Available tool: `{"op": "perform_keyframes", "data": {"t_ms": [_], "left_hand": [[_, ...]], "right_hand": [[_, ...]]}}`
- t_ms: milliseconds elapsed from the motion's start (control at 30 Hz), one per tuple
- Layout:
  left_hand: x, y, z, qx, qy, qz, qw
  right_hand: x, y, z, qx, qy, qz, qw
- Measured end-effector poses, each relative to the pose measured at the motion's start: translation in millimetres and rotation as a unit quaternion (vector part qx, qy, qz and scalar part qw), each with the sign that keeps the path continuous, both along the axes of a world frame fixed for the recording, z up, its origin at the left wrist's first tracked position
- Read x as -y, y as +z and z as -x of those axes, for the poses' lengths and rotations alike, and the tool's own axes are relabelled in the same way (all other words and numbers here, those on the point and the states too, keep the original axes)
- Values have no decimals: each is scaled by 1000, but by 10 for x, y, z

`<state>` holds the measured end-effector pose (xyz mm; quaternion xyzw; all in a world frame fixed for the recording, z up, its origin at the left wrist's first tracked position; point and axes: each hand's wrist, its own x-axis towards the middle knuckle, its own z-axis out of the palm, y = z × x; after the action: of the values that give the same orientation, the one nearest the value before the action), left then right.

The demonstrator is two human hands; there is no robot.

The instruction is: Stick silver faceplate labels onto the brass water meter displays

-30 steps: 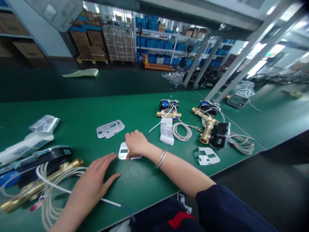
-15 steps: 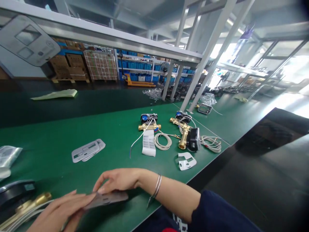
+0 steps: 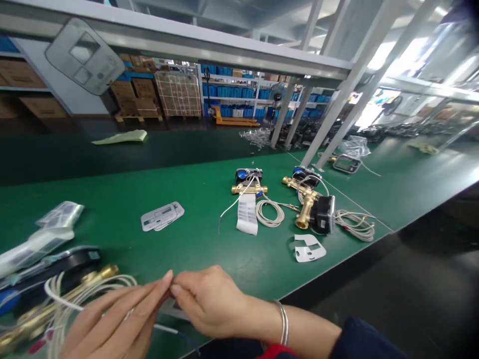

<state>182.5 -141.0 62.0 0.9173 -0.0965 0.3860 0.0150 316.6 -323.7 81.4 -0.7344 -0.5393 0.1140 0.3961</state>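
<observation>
Low in the view, my left hand point(image 3: 116, 319) and my right hand point(image 3: 213, 301) meet at the fingertips. Between and under them shows a thin grey faceplate label point(image 3: 174, 309), mostly hidden by the fingers. My right thumb and forefinger pinch its edge; the left fingers lie close together along it. Beside my left hand is a brass-bodied meter point(image 3: 84, 279) with a black housing and coiled pale cable. Farther off lie two overlapping faceplate labels point(image 3: 162, 216). To the right of my hands is a white cut-out sheet point(image 3: 309, 248).
Two brass meters point(image 3: 249, 188) point(image 3: 316, 212) with cable coils and another black-housed unit stand right of centre on the green bench point(image 3: 209, 244). Plastic wrapping point(image 3: 60, 217) lies left. A sample faceplate point(image 3: 85, 56) hangs from the white overhead beam point(image 3: 179, 37). Posts point(image 3: 337, 99) rise at the back.
The view has swung left, so the bench things sit farther right. My hands have drawn together at the fingertips, and less of the label shows between them.
</observation>
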Motion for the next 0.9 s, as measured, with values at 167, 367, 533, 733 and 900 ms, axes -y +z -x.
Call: {"op": "perform_keyframes", "data": {"t_ms": [167, 367, 533, 733, 900], "left_hand": [[201, 41, 48, 82, 41, -57, 994], [257, 118, 21, 68, 55, -61, 994], [197, 328, -56, 43, 11, 40, 998], [256, 472, -64, -20, 24, -18, 999], [471, 355, 31, -57, -3, 5, 998]], "right_hand": [[-81, -157, 131, -202, -43, -72, 976], [-103, -203, 219, -354, -23, -97, 930], [-47, -222, 180, -140, -14, -112, 984], [-87, -232, 153, -429, 84, -58, 898], [-105, -239, -111, -530, 51, -18, 847]]}}
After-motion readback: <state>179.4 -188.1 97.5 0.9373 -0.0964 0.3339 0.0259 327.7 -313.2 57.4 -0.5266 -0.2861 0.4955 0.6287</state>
